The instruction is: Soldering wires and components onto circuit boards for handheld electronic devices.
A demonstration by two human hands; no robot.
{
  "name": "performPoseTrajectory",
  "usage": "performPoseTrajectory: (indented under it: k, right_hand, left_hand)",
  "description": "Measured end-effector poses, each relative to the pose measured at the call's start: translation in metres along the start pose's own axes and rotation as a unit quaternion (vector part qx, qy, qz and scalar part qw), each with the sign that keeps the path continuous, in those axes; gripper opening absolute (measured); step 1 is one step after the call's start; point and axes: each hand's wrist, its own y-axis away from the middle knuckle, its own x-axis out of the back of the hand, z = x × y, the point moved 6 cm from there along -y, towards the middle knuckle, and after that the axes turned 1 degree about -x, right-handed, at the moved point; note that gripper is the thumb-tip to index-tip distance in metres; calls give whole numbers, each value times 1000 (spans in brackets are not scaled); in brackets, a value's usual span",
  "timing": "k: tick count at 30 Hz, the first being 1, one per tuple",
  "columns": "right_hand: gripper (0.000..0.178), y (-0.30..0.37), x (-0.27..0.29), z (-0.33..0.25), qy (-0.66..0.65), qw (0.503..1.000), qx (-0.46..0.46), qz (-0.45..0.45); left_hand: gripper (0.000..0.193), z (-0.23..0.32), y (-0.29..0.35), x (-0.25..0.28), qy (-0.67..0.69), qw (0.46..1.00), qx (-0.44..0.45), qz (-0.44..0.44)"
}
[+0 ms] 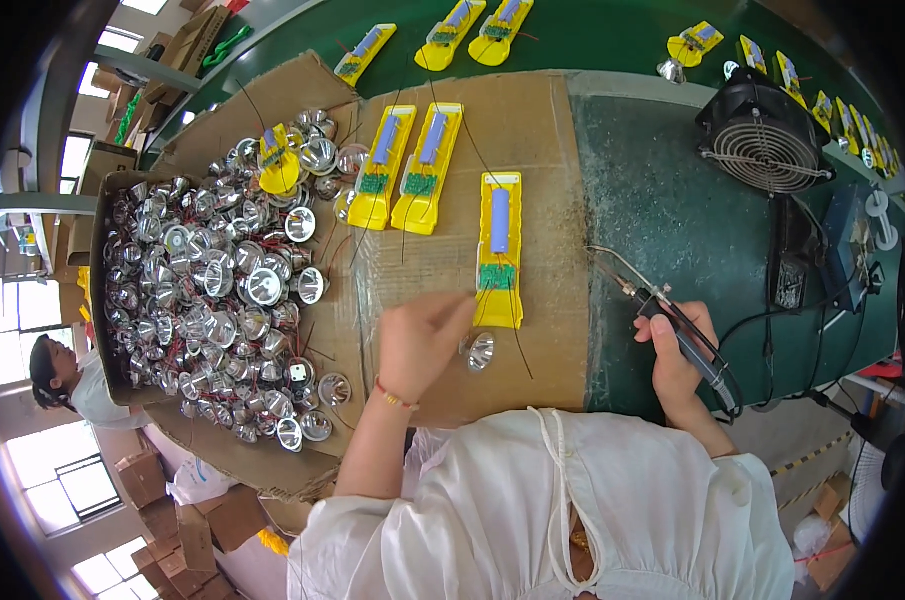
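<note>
In front of me on the cardboard lies a yellow flashlight housing with a blue battery cell, a green circuit board and thin dark wires. My left hand is at its lower left, fingers pinched together beside the board; what they hold, if anything, is too small to make out. Just below the fingertips sits a silver lamp reflector. My right hand grips a soldering iron with a curved metal tube along it, its tip pointing up and left, apart from the housing.
A cardboard box at left is heaped with silver reflectors. Two more yellow housings lie beyond my left hand, and several line the far edge. A black fan stands at far right, with cables below it.
</note>
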Motion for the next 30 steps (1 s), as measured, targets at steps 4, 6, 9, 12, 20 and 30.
performPoseTrajectory:
  k: [4, 6, 9, 12, 20, 30]
  right_hand:
    - [14, -12, 6, 12, -20, 999, -1, 32]
    - [13, -15, 6, 15, -25, 999, -16, 40]
    - [14, -10, 4, 10, -1, 999, -29, 19]
    - [14, -7, 4, 12, 16, 998, -65, 13]
    - [14, -13, -2, 10, 4, 997, -83, 8]
    - [12, -18, 2, 12, 10, 999, 14, 40]
  left_hand:
    - [19, 48, -58, -31, -169, 978, -103, -69]
    - [20, 71, -117, -51, -207, 961, -180, -34]
    - [24, 106, -214, -73, -197, 964, -172, 49]
    - [28, 125, -269, -66, -267, 925, -215, 166]
    - [40, 100, -234, -45, -326, 929, -162, 59]
    - [40, 45, -3, 11, -184, 944, -195, 192]
